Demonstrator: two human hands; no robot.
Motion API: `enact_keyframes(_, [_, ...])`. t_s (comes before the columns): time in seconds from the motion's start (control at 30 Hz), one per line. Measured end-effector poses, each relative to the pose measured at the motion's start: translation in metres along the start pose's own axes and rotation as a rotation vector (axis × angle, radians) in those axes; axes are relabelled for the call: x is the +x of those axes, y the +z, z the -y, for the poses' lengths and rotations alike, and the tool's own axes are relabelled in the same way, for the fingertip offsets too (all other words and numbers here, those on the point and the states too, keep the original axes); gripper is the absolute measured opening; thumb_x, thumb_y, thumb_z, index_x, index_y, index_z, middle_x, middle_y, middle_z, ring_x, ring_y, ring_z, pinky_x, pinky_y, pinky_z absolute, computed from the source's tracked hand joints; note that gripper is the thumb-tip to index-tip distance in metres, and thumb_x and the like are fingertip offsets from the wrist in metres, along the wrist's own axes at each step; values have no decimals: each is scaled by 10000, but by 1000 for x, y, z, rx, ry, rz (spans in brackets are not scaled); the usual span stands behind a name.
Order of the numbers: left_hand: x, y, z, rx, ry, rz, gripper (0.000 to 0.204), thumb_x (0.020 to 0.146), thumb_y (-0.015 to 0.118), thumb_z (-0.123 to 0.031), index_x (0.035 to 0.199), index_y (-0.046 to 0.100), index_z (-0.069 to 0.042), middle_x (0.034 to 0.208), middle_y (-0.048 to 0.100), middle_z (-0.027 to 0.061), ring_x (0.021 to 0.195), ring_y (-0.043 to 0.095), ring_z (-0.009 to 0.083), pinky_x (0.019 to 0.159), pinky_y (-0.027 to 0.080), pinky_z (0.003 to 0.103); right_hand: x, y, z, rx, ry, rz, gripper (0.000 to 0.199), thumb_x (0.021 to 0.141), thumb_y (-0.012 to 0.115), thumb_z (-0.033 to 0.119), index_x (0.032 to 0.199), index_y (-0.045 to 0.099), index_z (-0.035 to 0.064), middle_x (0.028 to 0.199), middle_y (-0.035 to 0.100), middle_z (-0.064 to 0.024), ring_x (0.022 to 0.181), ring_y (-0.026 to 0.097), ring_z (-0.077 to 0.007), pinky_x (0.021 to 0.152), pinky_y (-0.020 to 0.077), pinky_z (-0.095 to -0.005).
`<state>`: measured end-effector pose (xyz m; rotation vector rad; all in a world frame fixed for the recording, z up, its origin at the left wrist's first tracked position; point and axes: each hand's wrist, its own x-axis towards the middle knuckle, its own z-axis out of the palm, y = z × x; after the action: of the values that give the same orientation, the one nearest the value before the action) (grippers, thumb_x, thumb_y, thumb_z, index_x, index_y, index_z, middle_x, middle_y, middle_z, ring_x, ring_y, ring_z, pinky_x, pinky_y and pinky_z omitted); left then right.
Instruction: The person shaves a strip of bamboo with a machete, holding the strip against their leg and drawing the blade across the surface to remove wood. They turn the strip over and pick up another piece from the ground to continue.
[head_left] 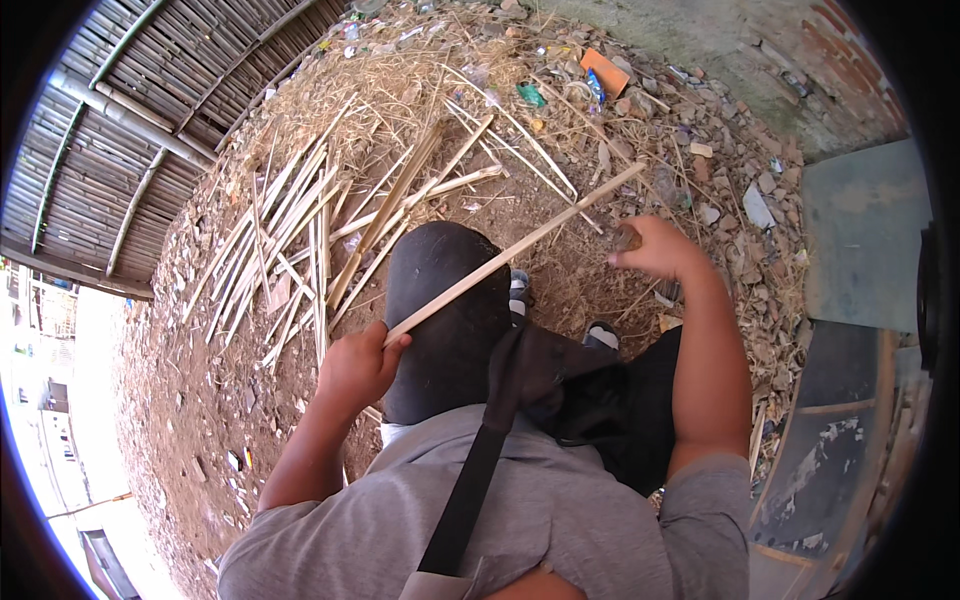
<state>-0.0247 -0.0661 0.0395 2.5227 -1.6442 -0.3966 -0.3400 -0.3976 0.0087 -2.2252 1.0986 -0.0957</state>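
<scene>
A long, pale split-bamboo strip (515, 253) slants from lower left to upper right across my dark-covered knee. Its lower end is gripped in my left hand (358, 368), thumb laid along it. Beyond the knee, my right hand (655, 248) is closed around a brown, rounded piece (627, 239) that looks like a handle; whether a blade extends from it I cannot make out. That hand is to the right of the strip's far end and apart from it.
Several loose bamboo strips (300, 235) lie piled on the ground ahead to the left. Dry straw, stones and litter, including an orange piece (605, 72), cover the ground. A bamboo-slat wall (130, 120) stands left, a brick wall (840, 60) and grey panel (860, 235) right.
</scene>
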Motion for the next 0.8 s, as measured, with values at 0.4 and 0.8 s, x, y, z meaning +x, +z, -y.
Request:
enact_keyframes(0.4, [1,4,1,39,19,-33,414,1002,583,-449,908,569,-47,758,670,233,729,666,465,647,507,576,-4,1,3,-52,45,21,500,816,812,323,1162,672,-8,1000,716,-161,930,683,-331,845,526,-434])
enact_keyframes(0.8, [3,8,5,55,66,-70,422,991,602,-467,907,549,-57,756,672,208,722,668,452,648,506,573,-1,-1,0,29,160,-55,481,835,810,319,1169,680,-2,993,720,-165,914,690,-301,857,539,-397])
